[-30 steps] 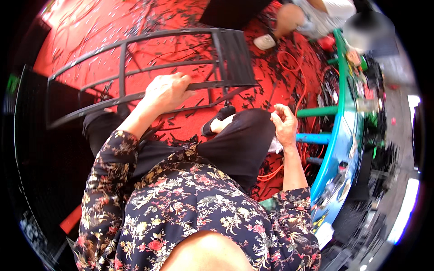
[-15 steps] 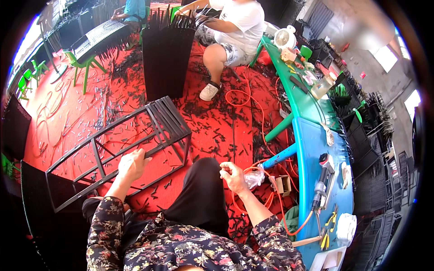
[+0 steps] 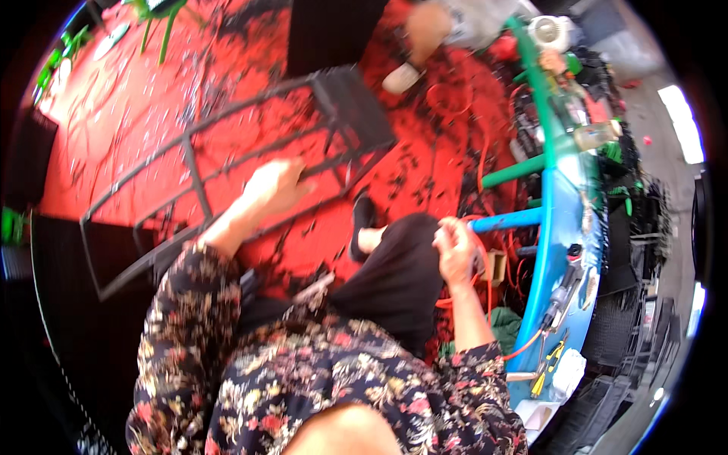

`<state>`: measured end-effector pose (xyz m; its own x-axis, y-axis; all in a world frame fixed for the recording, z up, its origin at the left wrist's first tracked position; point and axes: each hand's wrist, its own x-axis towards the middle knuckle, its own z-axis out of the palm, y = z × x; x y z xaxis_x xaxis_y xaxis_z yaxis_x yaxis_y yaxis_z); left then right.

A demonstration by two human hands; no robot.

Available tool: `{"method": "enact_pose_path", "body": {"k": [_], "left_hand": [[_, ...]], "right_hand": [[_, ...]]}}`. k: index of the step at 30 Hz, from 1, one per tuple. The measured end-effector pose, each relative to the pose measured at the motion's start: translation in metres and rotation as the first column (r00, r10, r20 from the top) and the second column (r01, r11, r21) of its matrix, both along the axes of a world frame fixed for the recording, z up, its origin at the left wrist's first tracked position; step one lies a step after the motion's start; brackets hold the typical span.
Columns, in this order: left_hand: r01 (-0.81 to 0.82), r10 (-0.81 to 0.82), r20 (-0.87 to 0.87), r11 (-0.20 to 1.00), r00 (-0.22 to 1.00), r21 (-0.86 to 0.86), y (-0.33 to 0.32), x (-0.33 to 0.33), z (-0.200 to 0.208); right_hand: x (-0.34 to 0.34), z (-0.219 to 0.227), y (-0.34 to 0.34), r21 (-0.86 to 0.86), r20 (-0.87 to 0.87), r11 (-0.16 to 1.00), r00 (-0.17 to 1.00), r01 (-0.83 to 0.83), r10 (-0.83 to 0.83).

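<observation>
The long, black metal frame slanted away to the right under the nearer left hand, which pinched its side. The right hand curled by the black-trousered knee; I couldn't tell if it held anything.

Workshop, by all signs. Red floor littered with black scraps; bare dark frame above it. Blue table: hand-held power tool, orange hose, yellow-handled pliers toward near end. Green table adjoining far end: jar near right edge, fan near far end. Dark pieces crowded beyond tables' right edges.
</observation>
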<state>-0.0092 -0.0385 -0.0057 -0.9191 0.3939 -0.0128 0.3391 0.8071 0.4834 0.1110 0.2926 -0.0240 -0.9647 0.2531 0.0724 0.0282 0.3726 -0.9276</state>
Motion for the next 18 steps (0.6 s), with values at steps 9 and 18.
{"method": "enact_pose_path", "body": {"k": [9,18], "left_hand": [[-0.046,0.048,0.06,0.998,0.997,-0.039,-0.001,-0.001,0.011],[-0.081,0.095,0.153,0.992,0.984,-0.097,0.004,-0.002,0.022]], "right_hand": [[-0.096,0.053,-0.074,-0.152,-0.085,0.901,0.914,-0.406,0.397],[-0.116,0.018,-0.096,-0.219,0.025,0.894,0.914,-0.391,0.406]]}}
